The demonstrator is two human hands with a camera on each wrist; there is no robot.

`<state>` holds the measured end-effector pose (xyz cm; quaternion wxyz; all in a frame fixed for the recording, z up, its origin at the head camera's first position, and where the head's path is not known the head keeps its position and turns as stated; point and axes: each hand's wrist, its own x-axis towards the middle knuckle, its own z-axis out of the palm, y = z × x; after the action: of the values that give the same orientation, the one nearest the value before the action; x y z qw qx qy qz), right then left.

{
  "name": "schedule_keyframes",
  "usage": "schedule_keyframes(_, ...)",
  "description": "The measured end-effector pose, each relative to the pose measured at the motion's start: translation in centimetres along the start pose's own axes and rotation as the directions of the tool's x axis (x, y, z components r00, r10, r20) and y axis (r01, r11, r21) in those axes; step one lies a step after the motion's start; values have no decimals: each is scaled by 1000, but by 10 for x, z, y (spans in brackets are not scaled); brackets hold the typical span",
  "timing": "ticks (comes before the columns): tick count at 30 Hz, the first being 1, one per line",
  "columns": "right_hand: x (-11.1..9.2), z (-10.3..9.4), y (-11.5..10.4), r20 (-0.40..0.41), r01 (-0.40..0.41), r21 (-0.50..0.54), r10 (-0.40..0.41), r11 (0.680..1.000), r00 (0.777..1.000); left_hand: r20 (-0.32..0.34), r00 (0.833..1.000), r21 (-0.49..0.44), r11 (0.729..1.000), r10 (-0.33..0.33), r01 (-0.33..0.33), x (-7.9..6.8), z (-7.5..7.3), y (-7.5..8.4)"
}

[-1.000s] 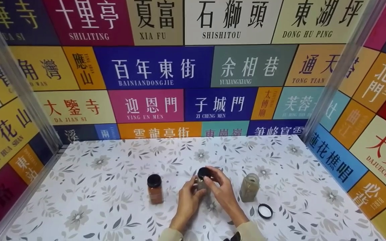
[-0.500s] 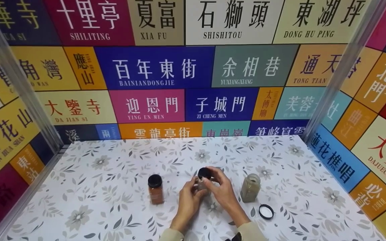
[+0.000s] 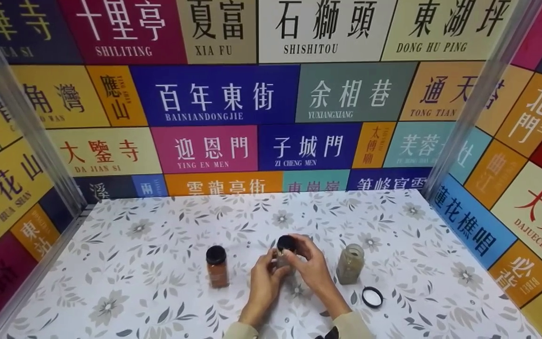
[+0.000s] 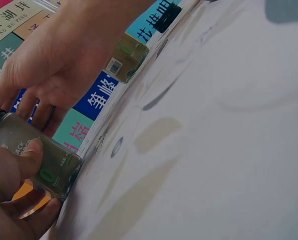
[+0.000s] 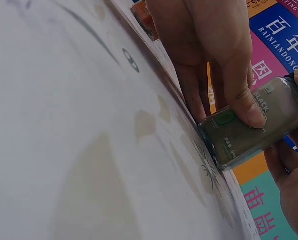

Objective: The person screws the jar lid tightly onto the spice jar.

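Observation:
Upright at the middle of the table stands a pepper jar of grey-brown powder, with a black lid. My left hand grips its glass body, the thumb pressed across the label, as the left wrist view also shows. My right hand holds the black lid from above, fingers around its far side and thumb at the near edge. In the right wrist view the jar's base is right at the tabletop.
An orange-brown spice jar with a black lid stands to the left. On the right is an uncapped jar of greyish powder, with a black-rimmed lid lying white side up beside it. Printed wall panels enclose the flowered table.
My right thumb has slid slightly left and down at the lid's near edge. Both hands keep their grip, and the other jars stay in place.

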<state>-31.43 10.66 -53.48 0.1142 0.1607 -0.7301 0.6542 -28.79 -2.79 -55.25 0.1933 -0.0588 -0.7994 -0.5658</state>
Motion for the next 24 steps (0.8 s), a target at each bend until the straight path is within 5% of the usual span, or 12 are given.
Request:
schedule_keyframes(11,0,-3,-4,16,-31,-14,31,999,999,26,999,-31,999,-42,43,1,-2,2)
schedule_keyframes(24,-4,-20,-21,12,13,-61,-12,998,1000,7,994,100,989,-112,111,4,-10,14)
